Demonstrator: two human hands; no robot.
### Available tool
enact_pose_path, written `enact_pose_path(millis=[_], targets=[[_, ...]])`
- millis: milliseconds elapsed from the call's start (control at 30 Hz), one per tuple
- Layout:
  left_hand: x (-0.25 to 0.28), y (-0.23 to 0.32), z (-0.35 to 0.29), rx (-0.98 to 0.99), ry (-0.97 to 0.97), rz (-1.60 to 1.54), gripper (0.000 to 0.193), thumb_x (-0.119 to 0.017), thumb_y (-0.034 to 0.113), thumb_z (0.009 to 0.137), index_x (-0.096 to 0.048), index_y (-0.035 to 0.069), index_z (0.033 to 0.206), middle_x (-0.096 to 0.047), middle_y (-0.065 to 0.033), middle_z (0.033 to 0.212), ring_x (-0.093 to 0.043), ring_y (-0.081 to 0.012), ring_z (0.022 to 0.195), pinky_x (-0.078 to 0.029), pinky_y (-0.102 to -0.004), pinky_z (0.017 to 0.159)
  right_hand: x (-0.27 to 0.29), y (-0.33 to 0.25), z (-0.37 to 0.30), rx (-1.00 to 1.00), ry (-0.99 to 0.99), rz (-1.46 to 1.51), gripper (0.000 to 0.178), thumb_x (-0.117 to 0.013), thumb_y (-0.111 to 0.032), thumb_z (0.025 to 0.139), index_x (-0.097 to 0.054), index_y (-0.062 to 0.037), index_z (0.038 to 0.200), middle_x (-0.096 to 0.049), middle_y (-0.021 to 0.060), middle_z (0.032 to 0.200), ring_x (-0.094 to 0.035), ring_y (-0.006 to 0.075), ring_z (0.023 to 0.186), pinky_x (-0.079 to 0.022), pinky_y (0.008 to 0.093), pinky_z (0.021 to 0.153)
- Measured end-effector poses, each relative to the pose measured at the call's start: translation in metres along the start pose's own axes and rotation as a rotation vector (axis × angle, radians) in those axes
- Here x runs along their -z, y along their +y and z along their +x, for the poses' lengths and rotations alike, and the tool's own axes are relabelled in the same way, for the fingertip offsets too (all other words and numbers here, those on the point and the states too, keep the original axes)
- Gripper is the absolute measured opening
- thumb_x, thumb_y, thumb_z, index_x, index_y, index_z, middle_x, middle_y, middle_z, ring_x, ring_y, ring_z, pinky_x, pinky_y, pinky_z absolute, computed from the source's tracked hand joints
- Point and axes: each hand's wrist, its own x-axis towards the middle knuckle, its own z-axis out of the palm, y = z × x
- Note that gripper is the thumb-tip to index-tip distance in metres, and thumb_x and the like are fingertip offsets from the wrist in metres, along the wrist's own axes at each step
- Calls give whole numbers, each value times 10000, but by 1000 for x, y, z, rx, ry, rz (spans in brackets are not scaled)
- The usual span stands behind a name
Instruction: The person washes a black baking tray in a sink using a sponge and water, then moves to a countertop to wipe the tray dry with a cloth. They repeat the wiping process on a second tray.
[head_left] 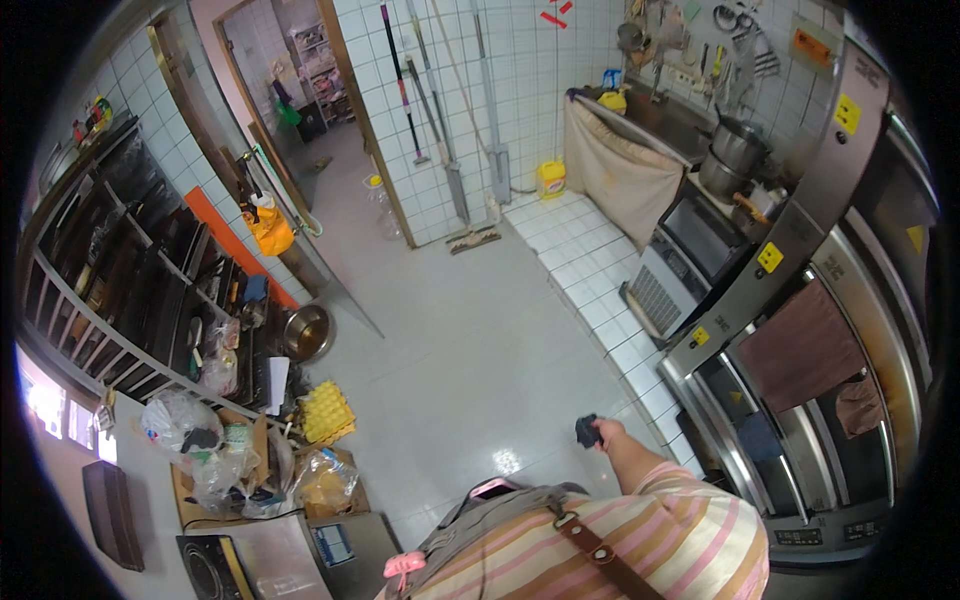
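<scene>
At the lower right, my right hand (604, 434) reaches forward from a striped sleeve, low over the grey floor (460, 350). Its fingers are closed around a small black object (586, 430) whose kind I cannot make out. Nothing else touches this hand; the white tiled step (640, 375) lies just beyond it on the right. My left hand does not show. A grey apron (450, 535) with a pink clip and a brown leather strap (600, 553) cover my front.
Stacked steel ovens (800, 400) with hanging brown cloths line the right side. Brooms and a squeegee (500, 165) lean on the far wall beside a doorway (340, 160). At the left stand a tray rack (130, 260), a steel bowl (307, 332) and yellow egg trays (327, 412).
</scene>
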Motion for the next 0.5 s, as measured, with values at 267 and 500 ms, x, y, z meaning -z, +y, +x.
enact_pose_path(millis=[267,500], targets=[[53,83,70,-21,19,-20,245,-604,310,915,-650,74,964,-673,-80,898,-628,-180,799,-508,-406,666,-114,-83,-13,-337,-321,263,258,-603,-360,844,-615,-103,870,-610,105,764,-514,220,547,-453,323,455],[152,197,174,-145,-35,163,227,-618,291,913,-632,71,971,-675,-76,906,-637,-184,807,-509,-413,663,-78,-137,18,190,3,15,196,-625,-251,835,-659,-78,921,-648,122,794,-610,262,662,-475,376,556]])
